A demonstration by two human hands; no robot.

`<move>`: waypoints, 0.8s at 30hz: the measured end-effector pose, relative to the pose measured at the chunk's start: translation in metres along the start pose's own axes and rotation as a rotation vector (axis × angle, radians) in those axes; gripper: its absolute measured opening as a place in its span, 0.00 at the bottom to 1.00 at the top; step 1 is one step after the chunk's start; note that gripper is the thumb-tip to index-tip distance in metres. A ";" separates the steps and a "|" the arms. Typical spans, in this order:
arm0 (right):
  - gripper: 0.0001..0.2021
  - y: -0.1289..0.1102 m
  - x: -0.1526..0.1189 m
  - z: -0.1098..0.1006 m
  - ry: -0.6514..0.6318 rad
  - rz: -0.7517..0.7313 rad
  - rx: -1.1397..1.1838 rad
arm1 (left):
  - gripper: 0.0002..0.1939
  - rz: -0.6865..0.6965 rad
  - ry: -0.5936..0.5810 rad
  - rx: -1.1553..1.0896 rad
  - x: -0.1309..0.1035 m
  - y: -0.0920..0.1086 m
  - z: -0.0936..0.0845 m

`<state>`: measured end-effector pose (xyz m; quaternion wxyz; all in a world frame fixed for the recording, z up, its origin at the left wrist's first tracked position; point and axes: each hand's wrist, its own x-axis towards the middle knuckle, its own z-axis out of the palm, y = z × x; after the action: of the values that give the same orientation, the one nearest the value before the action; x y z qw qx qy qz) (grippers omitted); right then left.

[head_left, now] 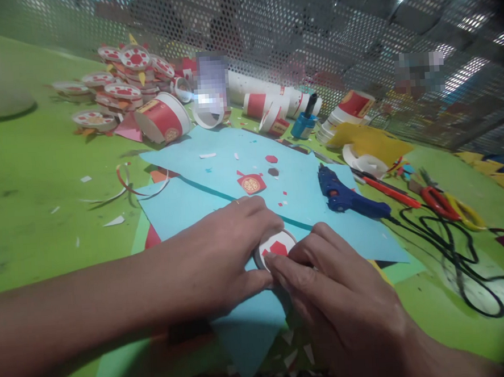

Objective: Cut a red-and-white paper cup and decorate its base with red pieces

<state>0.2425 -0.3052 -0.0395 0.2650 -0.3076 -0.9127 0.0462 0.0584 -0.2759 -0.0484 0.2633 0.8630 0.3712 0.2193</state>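
A round white paper cup bottom (290,240) with red paper pieces on its face sits between my hands, over blue paper sheets (228,150). My left hand (234,246) curls around its left side, thumb below and fingers above. With fingertips pressed together, my right hand (334,280) touches a small red piece (267,254) at the lower left of the disc, beside a larger red hexagon (278,248). A red cup scrap with a gold emblem (251,183) and small red bits lie just beyond on the blue paper.
A blue glue gun (342,194) lies to the right, its black cord (462,278) looped near orange and yellow scissors (449,202). Decorated discs (122,91) are piled at the back left. Paper cups (164,119) and a blue bottle (304,124) stand along the perforated screen (263,28).
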 end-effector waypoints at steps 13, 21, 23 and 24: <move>0.08 0.002 -0.003 -0.022 0.079 0.194 0.035 | 0.16 0.033 -0.022 0.012 0.002 0.001 -0.004; 0.08 0.008 -0.004 -0.015 0.074 0.133 0.139 | 0.18 0.015 -0.062 0.030 0.003 0.004 -0.008; 0.08 0.008 -0.003 -0.015 0.047 0.089 0.136 | 0.23 0.015 -0.001 0.045 0.002 0.002 -0.004; 0.09 0.008 -0.003 -0.014 0.035 0.063 0.134 | 0.25 0.008 0.029 0.050 0.001 0.001 -0.002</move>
<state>0.2559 -0.3017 -0.0303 0.2992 -0.3185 -0.8927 0.1103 0.0583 -0.2751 -0.0458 0.2352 0.8676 0.3770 0.2232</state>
